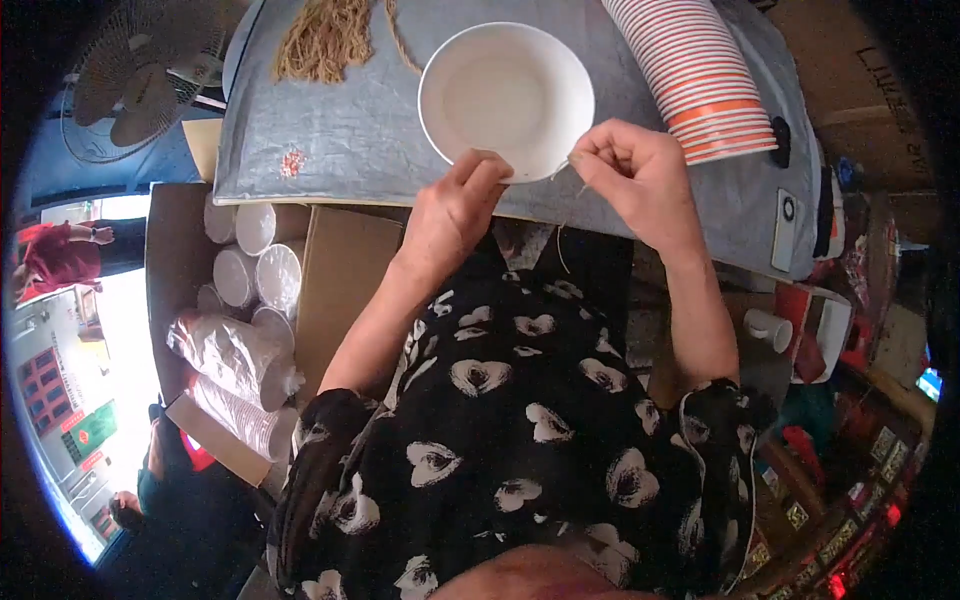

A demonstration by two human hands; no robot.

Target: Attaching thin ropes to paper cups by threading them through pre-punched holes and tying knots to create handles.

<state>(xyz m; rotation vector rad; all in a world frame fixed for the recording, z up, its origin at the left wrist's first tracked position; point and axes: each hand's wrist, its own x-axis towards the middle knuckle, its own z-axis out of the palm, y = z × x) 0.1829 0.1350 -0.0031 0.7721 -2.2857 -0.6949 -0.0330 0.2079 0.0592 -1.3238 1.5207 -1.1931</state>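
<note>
A white paper bowl [505,95] lies mouth up near the front edge of the grey cloth-covered table [370,140]. My left hand [450,210] is closed, its thumb and fingers pinching the bowl's near rim. Just right of that rim, my right hand [640,180] pinches a thin pale string [562,168] between thumb and forefinger. Whether the string is fixed to the bowl I cannot tell. A strand of string [562,250] hangs below the table edge. At the back lies a bundle of brown strings [325,40].
A long stack of nested paper bowls [700,70] leans at the right, orange-banded at its near end. Small red and white bits [292,163] lie on the cloth. Left of me stands a carton [350,260] of stacked cups; a fan [140,80] is behind it. People are at the far left.
</note>
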